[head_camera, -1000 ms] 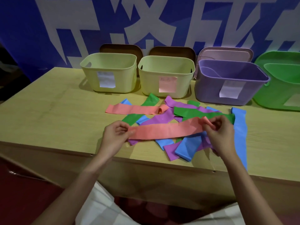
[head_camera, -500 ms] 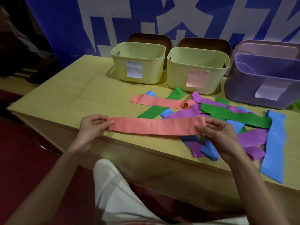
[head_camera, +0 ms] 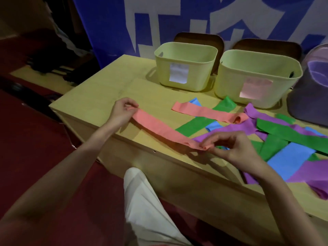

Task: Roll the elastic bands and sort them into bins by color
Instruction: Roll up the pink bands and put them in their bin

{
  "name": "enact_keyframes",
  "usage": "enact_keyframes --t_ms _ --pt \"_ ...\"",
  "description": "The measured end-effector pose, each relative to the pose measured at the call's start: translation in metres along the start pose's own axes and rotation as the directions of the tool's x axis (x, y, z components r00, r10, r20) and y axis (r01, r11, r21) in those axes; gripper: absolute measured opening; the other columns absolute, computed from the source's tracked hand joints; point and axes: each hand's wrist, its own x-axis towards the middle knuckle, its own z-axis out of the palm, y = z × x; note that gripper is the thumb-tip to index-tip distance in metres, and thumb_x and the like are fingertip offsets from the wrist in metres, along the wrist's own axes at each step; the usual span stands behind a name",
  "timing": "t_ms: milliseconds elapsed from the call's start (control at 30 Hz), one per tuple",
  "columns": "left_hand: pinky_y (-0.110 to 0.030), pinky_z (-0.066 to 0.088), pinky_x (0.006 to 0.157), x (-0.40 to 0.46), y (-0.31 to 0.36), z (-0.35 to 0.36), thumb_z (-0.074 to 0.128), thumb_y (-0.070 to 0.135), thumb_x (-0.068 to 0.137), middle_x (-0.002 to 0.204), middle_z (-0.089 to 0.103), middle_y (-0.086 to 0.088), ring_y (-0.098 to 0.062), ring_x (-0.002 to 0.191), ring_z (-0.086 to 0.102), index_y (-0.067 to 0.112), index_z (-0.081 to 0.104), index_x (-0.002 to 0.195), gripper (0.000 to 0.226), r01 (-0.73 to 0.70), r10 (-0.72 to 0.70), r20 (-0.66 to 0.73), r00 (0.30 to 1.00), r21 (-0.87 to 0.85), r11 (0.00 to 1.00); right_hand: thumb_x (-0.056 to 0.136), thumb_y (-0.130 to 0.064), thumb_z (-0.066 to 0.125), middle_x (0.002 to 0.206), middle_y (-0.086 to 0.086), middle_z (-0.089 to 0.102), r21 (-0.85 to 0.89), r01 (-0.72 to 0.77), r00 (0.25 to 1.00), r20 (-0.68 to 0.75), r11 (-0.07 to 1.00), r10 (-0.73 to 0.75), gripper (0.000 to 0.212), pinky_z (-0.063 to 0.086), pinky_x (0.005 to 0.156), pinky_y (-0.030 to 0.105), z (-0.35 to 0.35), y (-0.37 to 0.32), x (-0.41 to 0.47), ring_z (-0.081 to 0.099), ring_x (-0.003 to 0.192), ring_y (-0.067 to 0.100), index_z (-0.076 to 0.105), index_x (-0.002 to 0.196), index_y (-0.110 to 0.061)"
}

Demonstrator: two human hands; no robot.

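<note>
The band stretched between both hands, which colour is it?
Salmon pink band, seen in the head view.

Wooden table (head_camera: 99, 89), light yellowish top, front edge running diagonally toward lower right; small dark hole visible in the front edge. Behind it, blue banner (head_camera: 106, 23) with large white characters covers the wall. Two dark brown rounded boards (head_camera: 198, 39) stand upright between banner and table's far edge; second one (head_camera: 266, 46) to the right of the first. Floor (head_camera: 35, 139) dark red. Dark, indistinct objects (head_camera: 53, 55) at upper left, beyond the table's corner; cannot identify. Pale cream trouser leg (head_camera: 147, 206) at bottom centre, below the table edge.
</note>
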Motion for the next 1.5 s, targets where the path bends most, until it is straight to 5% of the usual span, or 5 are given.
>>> enact_keyframes --t_ms 167,467,833,1100,1500 --pt "-0.026 0.053 0.077 0.067 -0.001 0.012 0.07 0.001 0.081 0.098 0.066 -0.003 -0.016 0.09 0.064 0.019 0.064 0.082 0.018 -0.032 0.033 -0.031 0.999 0.033 0.999 0.074 0.009 0.073 0.09 -0.009 0.068 -0.295 0.121 0.99 -0.029 0.948 -0.135 0.028 0.047 0.081 0.015 0.031 -0.001 0.027 0.063 0.089 0.003 0.077 0.082 -0.018" --pt "-0.001 0.042 0.062 0.137 0.004 0.056 0.069 0.001 0.082 0.087 0.069 -0.011 -0.012 0.081 0.061 0.004 0.068 0.076 0.007 -0.084 0.087 -0.016 0.996 0.144 0.986 0.078 -0.003 0.075 0.088 -0.006 0.059 -0.439 0.179 0.978 -0.02 0.881 -0.208 0.02 0.051 0.074 0.032 0.069 0.015 0.065 0.057 0.083 0.01 0.077 0.095 -0.014" --pt "-0.034 0.04 0.096 0.139 -0.026 0.071 0.061 0.012 0.087 0.123 0.057 -0.012 -0.028 0.116 0.051 0.014 0.068 0.109 0.023 -0.277 0.241 0.137 0.961 0.501 0.82 0.086 -0.005 0.066 0.093 0.003 0.061 -0.488 0.216 0.976 0.142 0.846 -0.167 0.023 0.049 0.076 0.036 0.097 0.041 0.068 0.057 0.089 0.02 0.07 0.108 -0.011" --pt "-0.017 0.046 0.084 -0.02 -0.02 0.04 0.066 0.011 0.086 0.102 0.064 0.004 -0.007 0.096 0.059 0.013 0.068 0.1 0.014 -0.404 0.381 0.206 0.902 0.087 0.911 0.084 -0.007 0.07 0.092 -0.009 0.066 -0.395 0.171 0.985 0.044 0.902 -0.168 0.027 0.048 0.08 0.03 0.102 0.042 0.062 0.06 0.085 0.009 0.062 0.107 -0.018" --pt "-0.024 0.047 0.087 -0.115 -0.036 0.014 0.066 0.023 0.081 0.092 0.069 0.009 -0.007 0.094 0.061 0.014 0.072 0.092 0.015 -0.404 0.385 0.145 0.911 0.145 0.903 0.082 -0.009 0.072 0.09 -0.012 0.069 -0.282 0.116 0.99 -0.039 0.952 -0.132 0.028 0.053 0.085 0.043 0.118 0.043 0.054 0.066 0.085 0.004 0.061 0.107 -0.016"
